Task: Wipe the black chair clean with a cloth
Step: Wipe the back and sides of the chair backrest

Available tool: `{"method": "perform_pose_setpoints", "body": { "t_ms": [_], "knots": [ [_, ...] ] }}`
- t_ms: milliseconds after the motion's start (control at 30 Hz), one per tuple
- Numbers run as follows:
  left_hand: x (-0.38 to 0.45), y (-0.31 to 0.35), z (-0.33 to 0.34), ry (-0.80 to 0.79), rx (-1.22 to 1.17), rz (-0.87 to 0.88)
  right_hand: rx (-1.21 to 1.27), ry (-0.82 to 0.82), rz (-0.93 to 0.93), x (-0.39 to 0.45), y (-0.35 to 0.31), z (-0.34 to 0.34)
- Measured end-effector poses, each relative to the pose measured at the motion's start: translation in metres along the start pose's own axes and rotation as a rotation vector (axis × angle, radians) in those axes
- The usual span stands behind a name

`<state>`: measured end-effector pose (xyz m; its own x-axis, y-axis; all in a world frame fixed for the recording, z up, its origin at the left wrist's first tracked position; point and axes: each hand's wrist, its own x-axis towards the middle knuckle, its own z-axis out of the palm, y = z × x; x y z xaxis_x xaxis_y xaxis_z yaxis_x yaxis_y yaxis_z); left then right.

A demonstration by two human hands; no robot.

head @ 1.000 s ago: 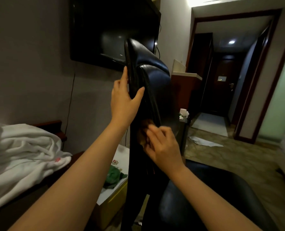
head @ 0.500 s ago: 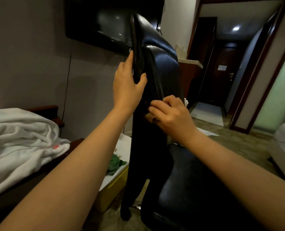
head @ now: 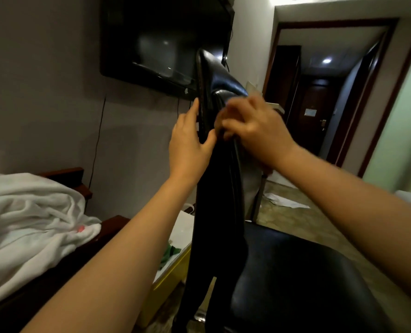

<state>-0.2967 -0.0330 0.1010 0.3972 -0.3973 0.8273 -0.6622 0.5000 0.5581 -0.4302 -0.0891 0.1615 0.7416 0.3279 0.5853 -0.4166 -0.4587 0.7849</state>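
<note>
Dim bedroom, left hand (head: 190,145) grip clasping black chair (head: 214,97) back edge, right hand (head: 255,131) blurred, grip unclear

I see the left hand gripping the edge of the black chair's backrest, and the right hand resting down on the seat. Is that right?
Not quite. In the head view the left hand does grip the edge of the black chair's backrest, but the right hand is up on the backrest too, near its top, motion-blurred, not on the seat.

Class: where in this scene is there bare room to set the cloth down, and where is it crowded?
Free: the black seat, between backrest and right forearm. Crowded: the backrest's upper edge, gripped by left hand and right hand; the surface left of it, under white bedding.
</note>
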Motion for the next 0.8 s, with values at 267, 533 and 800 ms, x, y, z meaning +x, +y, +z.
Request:
{"method": "perform_pose_setpoints", "body": {
  "t_ms": [267, 533, 800],
  "knots": [
    [-0.003, 0.001, -0.001, 0.016, 0.016, 0.010, 0.170, -0.048, 0.382, -0.049, -0.051, 0.021],
    [-0.008, 0.009, 0.000, 0.001, 0.023, 0.000, 0.180, -0.218, 0.139, -0.103, -0.108, -0.005],
    [-0.033, 0.040, 0.002, 0.087, 0.040, 0.056, 0.270, -0.341, 0.125, -0.137, -0.135, -0.044]
  ]
}}
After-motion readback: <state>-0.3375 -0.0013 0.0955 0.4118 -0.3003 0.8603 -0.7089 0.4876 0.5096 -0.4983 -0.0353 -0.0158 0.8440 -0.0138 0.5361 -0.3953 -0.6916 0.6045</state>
